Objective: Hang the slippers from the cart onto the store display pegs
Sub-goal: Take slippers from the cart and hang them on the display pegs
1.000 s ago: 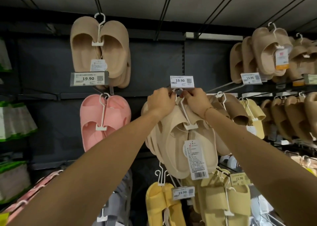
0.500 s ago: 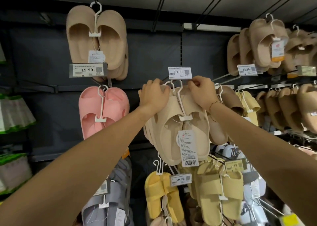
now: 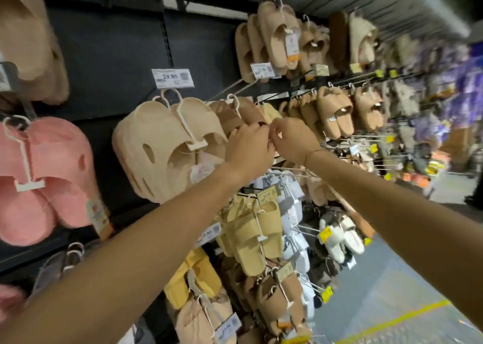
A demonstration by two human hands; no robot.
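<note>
While outstretched, both hands (image 3: pixel 271 145) fingertip-to-fingertip, curled.

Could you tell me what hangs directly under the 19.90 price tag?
Under the price tag, cream slippers hang on white hangers. The peg itself is hidden behind the tag.

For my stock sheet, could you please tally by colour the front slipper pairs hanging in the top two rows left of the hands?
Tan pair: 1
Pink pair: 1
Cream pair: 1
Total: 3
</note>
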